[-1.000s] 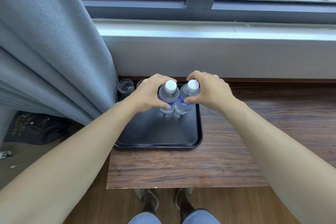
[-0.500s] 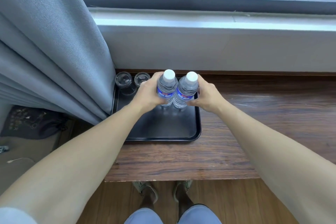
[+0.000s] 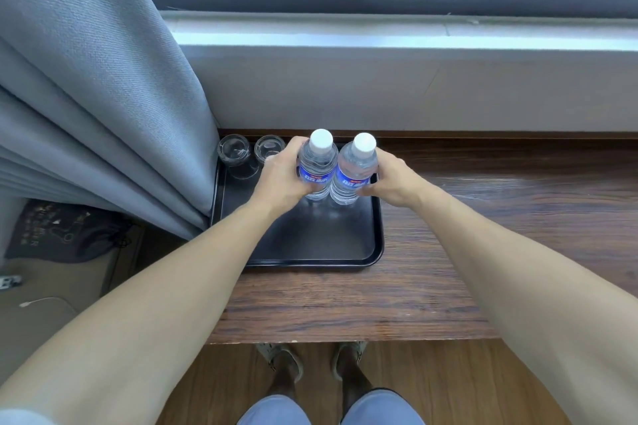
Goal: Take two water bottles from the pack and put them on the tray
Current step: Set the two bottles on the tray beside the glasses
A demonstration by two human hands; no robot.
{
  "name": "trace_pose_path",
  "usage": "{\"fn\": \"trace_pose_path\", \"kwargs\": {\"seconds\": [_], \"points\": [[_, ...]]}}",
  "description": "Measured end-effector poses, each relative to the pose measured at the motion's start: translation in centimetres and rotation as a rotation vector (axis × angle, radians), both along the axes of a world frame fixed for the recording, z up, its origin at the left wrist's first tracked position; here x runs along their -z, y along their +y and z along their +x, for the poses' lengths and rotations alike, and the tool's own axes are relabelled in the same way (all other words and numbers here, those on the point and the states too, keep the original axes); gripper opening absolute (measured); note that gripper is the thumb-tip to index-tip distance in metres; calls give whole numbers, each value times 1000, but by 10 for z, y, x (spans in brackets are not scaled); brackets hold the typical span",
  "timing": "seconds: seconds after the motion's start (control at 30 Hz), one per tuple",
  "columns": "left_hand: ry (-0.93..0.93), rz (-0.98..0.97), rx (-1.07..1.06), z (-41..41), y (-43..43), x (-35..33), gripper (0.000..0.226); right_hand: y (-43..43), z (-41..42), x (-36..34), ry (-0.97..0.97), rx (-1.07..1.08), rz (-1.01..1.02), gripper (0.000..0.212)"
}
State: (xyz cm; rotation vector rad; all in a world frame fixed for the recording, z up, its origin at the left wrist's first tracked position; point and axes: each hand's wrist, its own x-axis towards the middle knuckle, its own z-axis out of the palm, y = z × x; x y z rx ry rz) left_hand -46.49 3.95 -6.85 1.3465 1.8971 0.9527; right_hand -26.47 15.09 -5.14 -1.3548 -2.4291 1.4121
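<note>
Two clear water bottles with white caps and blue labels stand upright side by side at the back of a black tray (image 3: 362, 252). My left hand (image 3: 281, 179) wraps around the left bottle (image 3: 317, 166). The right bottle (image 3: 354, 172) is gripped from its right side by my right hand (image 3: 393, 179). Both bottle bases rest on or just above the tray floor; contact is hard to tell. The pack is not in view.
Two upturned glasses (image 3: 234, 152) stand in the tray's back left corner. A grey curtain (image 3: 86, 79) hangs at the left, touching the tray's edge. The tray lies on a wooden desk (image 3: 483, 217) under a window sill (image 3: 379, 41). My feet show below the desk's front edge.
Both hands have shifted from the bottle tops down to the labelled bodies, and the bottles sit a little further back on the tray. The camera tilted down.
</note>
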Motion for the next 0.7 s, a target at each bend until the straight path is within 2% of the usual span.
{"fn": "trace_pose_path", "kwargs": {"seconds": [0.57, 0.7], "points": [[29, -24, 50, -3, -3, -3, 68, -1, -1, -2, 15, 2, -13, 63], [-37, -37, 78, -3, -3, -8, 71, 0, 1, 1, 46, 2, -20, 69]]}}
